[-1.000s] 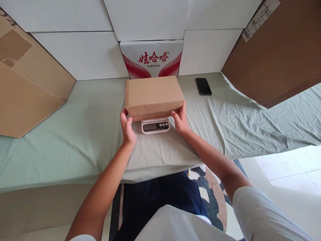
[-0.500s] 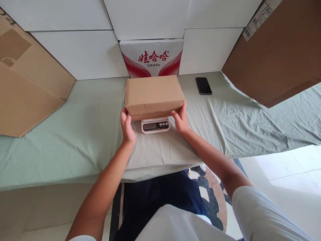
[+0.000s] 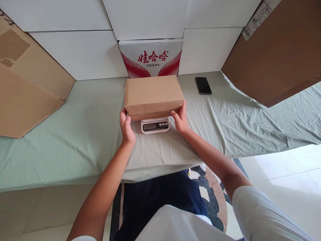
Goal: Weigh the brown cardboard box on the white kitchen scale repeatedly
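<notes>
A closed brown cardboard box [image 3: 153, 95] rests on a small white digital scale [image 3: 155, 125], whose display and buttons show below the box's front edge. My left hand [image 3: 126, 127] holds the box's lower left corner, fingers curled against it. My right hand [image 3: 180, 118] grips the lower right corner the same way. The scale's platform is hidden under the box.
A green sheet covers the table [image 3: 75, 134]. A black phone [image 3: 203, 85] lies back right. A red-and-white printed carton [image 3: 151, 57] stands behind the box against white panels. Large cardboard sheets lean at the left [image 3: 27, 87] and right [image 3: 278, 50].
</notes>
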{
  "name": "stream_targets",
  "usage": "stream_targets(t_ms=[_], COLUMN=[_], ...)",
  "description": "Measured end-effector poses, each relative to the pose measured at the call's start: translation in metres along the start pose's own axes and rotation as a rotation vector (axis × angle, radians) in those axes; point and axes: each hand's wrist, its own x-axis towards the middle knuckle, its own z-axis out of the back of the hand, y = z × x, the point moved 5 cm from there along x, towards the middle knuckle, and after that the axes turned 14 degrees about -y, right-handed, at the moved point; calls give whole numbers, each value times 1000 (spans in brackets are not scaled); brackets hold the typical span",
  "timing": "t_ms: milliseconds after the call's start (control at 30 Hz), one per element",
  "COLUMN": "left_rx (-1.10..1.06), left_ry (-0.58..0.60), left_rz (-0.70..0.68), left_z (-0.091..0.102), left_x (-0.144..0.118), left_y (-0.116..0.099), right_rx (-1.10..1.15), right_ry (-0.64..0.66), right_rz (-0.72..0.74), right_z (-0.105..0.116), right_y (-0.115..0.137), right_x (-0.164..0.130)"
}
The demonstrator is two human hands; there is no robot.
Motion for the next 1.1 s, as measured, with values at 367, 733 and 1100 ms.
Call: stream_targets(t_ms=[367,733,1100], left_rx=[32,62,66], left_ry=[-71,-221,-246], left_rz=[-5,84,114], left_z=[12,17,20], left_x=[9,19,26], left_y=[3,11,21], right_rx=[122,387,215], right_ry=[-300,-464,-369], right_rz=[-63,-556,-397], right_z=[34,34,37], right_y=[7,-27,-55], right_x=[21,25,31])
